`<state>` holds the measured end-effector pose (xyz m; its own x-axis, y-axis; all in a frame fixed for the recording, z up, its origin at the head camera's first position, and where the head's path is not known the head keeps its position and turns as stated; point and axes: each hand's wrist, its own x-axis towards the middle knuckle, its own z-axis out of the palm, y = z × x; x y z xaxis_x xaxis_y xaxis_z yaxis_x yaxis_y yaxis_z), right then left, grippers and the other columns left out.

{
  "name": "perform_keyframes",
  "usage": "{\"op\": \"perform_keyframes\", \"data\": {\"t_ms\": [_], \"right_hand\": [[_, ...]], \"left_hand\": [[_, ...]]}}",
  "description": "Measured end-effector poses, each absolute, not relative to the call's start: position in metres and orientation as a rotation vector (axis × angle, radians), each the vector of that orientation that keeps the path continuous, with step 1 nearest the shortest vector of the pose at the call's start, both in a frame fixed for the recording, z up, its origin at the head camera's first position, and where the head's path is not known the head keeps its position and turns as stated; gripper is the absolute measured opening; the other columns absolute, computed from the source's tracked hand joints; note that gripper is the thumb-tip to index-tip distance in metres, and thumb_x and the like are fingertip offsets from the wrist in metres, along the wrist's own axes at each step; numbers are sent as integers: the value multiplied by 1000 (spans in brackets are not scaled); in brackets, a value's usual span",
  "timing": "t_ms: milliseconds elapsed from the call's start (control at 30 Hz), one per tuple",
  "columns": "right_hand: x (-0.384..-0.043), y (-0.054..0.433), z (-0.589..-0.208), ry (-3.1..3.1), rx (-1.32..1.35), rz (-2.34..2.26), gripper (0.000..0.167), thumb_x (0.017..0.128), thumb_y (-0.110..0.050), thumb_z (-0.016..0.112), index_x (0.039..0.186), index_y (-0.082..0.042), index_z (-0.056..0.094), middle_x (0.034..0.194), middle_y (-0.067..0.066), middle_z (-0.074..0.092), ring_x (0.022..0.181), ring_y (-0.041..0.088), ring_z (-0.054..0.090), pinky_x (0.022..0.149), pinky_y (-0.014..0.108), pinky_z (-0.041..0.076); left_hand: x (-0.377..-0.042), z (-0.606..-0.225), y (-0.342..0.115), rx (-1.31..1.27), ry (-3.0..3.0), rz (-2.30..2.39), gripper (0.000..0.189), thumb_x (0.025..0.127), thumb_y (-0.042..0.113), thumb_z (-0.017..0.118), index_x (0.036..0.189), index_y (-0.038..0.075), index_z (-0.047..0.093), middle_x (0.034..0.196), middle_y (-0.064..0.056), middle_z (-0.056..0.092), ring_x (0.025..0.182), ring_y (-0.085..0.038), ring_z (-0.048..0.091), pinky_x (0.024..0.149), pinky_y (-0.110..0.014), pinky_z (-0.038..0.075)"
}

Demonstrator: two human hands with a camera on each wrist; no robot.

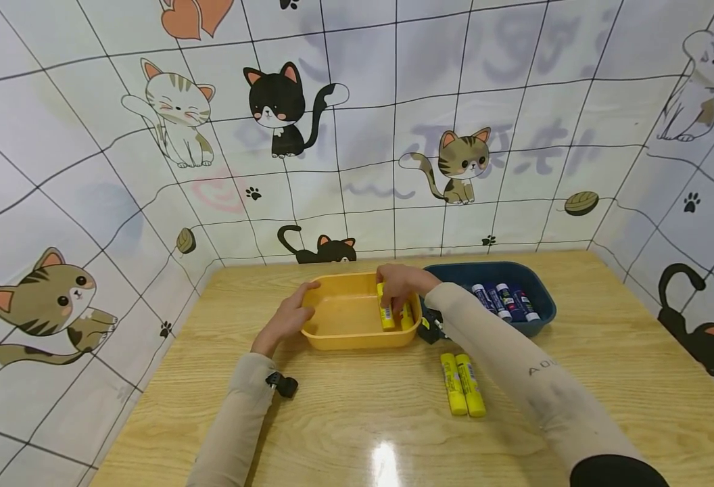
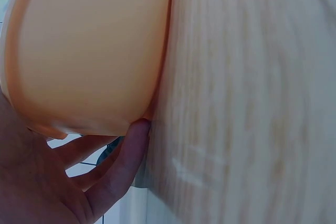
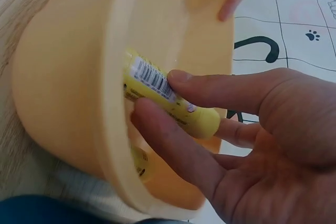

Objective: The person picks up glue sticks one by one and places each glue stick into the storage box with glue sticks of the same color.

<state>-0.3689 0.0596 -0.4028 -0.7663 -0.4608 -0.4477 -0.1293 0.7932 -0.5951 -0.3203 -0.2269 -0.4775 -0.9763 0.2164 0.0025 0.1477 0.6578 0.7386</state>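
Note:
My left hand (image 1: 289,318) grips the left end of a yellow plastic basin (image 1: 339,343), its fingers bent against the end wall in the left wrist view. Inside the basin's right end, my right hand (image 1: 401,281) pinches a yellow glue stick (image 3: 157,85) between thumb and fingers, the barcode label showing. Another yellow glue stick (image 1: 407,316) lies beside it in the basin, partly hidden by the hand and the rim. Two more yellow glue sticks (image 1: 453,384) lie side by side on the table, below the right forearm.
A dark blue basin (image 1: 542,314) stands right of the yellow one, holding several blue-and-white glue sticks (image 1: 506,301). The right forearm crosses in front of its left part. The wooden table (image 1: 332,419) meets a cat-patterned wall covering (image 1: 369,223) at the back and sides.

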Motion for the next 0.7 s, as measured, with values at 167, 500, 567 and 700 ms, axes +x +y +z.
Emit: {"op": "perform_keyframes", "data": {"t_ms": [167, 500, 567, 700], "right_hand": [[-367, 62, -404, 2461, -466, -696, 59, 93, -4, 72, 146, 4, 47, 128, 22, 62, 83, 25, 76, 81, 36, 62], [-360, 63, -404, 2528, -492, -677, 47, 90, -3, 76, 132, 6, 57, 115, 20, 66, 80, 27, 76, 75, 35, 63], [-359, 63, -405, 2551, -493, -659, 47, 89, -4, 77, 131, 5, 58, 114, 20, 66, 78, 27, 76, 74, 35, 63], [-356, 61, -405, 2595, -497, -605, 48, 88, -6, 78, 132, 5, 60, 115, 19, 67, 74, 25, 74, 73, 35, 63]], "left_hand": [[-320, -478, -227, 317, 2785, 1221, 66, 93, 8, 49, 158, 18, 39, 143, -22, 56, 91, -27, 58, 77, -32, 46], [-319, -477, -228, 318, 2770, 1237, 67, 93, 7, 49, 158, 17, 39, 141, -21, 57, 83, -24, 57, 72, -31, 46], [-319, -477, -227, 326, 2769, 1239, 67, 93, 7, 49, 158, 16, 39, 142, -22, 56, 82, -24, 56, 71, -31, 46], [-319, -477, -227, 332, 2766, 1245, 67, 93, 7, 48, 158, 15, 38, 143, -23, 55, 79, -23, 56, 68, -30, 46]]}}
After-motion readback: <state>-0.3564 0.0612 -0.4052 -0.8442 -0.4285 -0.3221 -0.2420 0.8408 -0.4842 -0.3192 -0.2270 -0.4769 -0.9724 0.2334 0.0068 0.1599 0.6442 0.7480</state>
